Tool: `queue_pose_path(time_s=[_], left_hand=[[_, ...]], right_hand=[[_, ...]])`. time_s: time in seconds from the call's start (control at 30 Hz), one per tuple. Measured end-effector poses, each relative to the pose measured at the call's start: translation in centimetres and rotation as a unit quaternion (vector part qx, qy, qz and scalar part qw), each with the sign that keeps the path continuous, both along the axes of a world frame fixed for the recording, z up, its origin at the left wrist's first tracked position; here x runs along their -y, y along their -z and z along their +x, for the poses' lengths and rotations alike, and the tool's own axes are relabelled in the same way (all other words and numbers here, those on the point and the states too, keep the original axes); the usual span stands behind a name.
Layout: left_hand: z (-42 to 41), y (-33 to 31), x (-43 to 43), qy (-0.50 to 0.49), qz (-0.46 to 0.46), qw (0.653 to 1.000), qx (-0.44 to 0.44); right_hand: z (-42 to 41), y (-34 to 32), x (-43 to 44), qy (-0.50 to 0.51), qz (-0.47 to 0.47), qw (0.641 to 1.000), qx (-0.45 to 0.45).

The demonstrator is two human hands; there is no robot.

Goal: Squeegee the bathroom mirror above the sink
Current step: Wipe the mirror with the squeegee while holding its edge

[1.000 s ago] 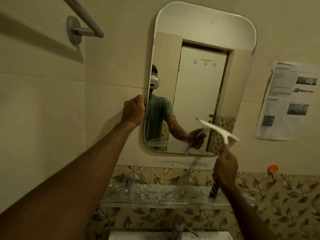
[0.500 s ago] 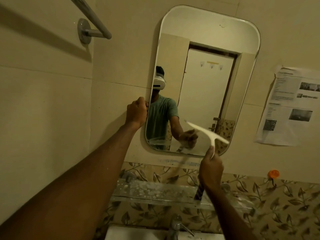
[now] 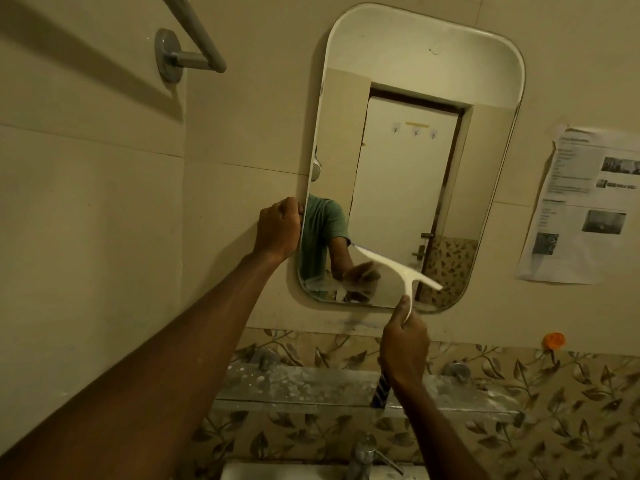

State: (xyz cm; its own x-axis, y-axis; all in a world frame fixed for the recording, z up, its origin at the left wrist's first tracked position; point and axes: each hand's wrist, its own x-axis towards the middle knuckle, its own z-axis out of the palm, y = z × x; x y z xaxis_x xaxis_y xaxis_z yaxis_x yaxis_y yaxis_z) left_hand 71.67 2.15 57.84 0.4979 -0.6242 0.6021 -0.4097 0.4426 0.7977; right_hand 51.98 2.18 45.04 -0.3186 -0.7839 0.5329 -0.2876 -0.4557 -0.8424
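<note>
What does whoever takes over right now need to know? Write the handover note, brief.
Left hand: gripping the mirror's left edge, steadying it.
Right hand: closed on the squeegee handle; the blade lies tilted across the lower glass, left end higher.
Below: shelf, tap, sink.
Done: cannot tell how much is wiped; streaks show along the bottom left of the glass.
Left: finish the lower strip, then check the upper glass for wet patches.
</note>
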Motion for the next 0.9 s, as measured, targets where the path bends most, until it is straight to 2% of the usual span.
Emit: queue_pose_path(time_s=[0.23,0.33,0.4,0.53,0.6,0.63,0.7,0.73,0.77,0.83,0.9], left_hand=[[0.8,0.5,0.9,0.015,-0.013,1.000,0.016],[1.0,0.5,0.9,0.019,-0.010,1.000,0.013],[1.0,0.3,0.6,0.027,-0.006,1.000,0.008],[1.0,0.1,0.1,0.049,0.000,0.999,-0.006],[1.0,0.0,0.0,0.057,0.001,0.998,-0.008],[1.1,0.0,0.0,0.061,0.001,0.998,-0.009],[1.1,0.1,0.1,0.063,0.005,0.998,-0.009],[1.2,0.1,0.1,0.060,0.008,0.998,-0.006],[1.2,0.1,0.2,0.055,0.011,0.998,-0.002],[1.0,0.2,0.2,0.047,0.013,0.999,0.005],[0.8,0.1,0.0,0.043,0.013,0.999,0.007]], right_hand=[[3.0,5.3,-2.1,-0.028,0.070,0.997,0.034],[2.4,3.7,-2.9,-0.070,0.066,0.994,0.042],[1.0,1.5,-3.0,-0.122,0.037,0.992,0.008],[-1.3,-3.1,-2.2,-0.213,0.015,0.969,-0.127],[-1.3,-4.4,-1.7,-0.227,0.001,0.943,-0.244],[-1.0,-4.7,-1.6,-0.205,-0.021,0.917,-0.341],[0.0,-5.0,-0.9,-0.128,-0.079,0.832,-0.534],[0.6,-5.1,-0.4,-0.094,-0.106,0.797,-0.588],[1.0,-5.2,0.2,-0.080,-0.123,0.775,-0.615],[1.8,-5.2,1.4,-0.074,-0.147,0.755,-0.634],[2.4,-4.7,2.3,-0.093,-0.142,0.772,-0.613]])
